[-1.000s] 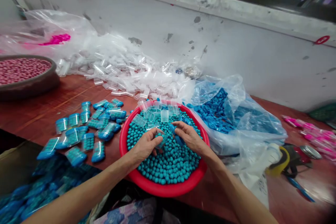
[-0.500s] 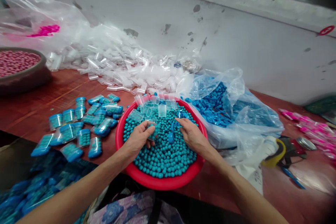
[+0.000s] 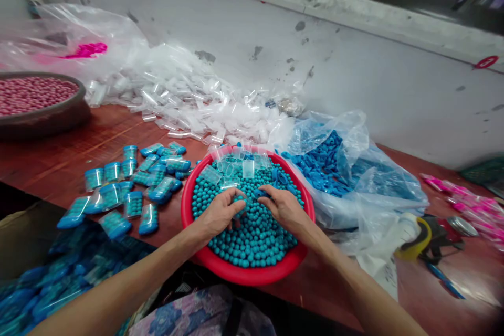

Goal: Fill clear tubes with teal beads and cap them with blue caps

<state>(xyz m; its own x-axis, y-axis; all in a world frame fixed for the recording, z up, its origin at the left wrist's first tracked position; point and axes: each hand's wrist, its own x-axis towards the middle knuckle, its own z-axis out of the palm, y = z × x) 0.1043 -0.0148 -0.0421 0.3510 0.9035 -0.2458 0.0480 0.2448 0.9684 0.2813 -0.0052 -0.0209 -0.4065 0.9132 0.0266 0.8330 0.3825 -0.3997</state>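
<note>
A red basin (image 3: 252, 274) full of teal beads (image 3: 255, 244) sits in front of me, with several clear plastic sleeves (image 3: 248, 169) on the beads at its back. Over the beads, my left hand (image 3: 225, 211) is closed on a clear sleeve with teal beads in it, partly hidden by the fingers. Just right of it, my right hand (image 3: 282, 207) pinches a small blue cap (image 3: 261, 193) between thumb and fingers. The two hands are a short way apart. Other blue caps lie on the beads near the basin's right rim.
Filled, blue-capped packs (image 3: 134, 205) lie left of the basin. Behind is a heap of clear sleeves (image 3: 189, 100). A plastic bag of blue caps (image 3: 325, 168) stands right, beyond it pink pieces (image 3: 472, 205) and a tape dispenser (image 3: 417, 239). A bowl of pink beads (image 3: 35, 95) sits far left.
My right hand has taken hold of a blue cap and moved closer to my left hand, which still holds the sleeve. The whole view has shifted slightly.
</note>
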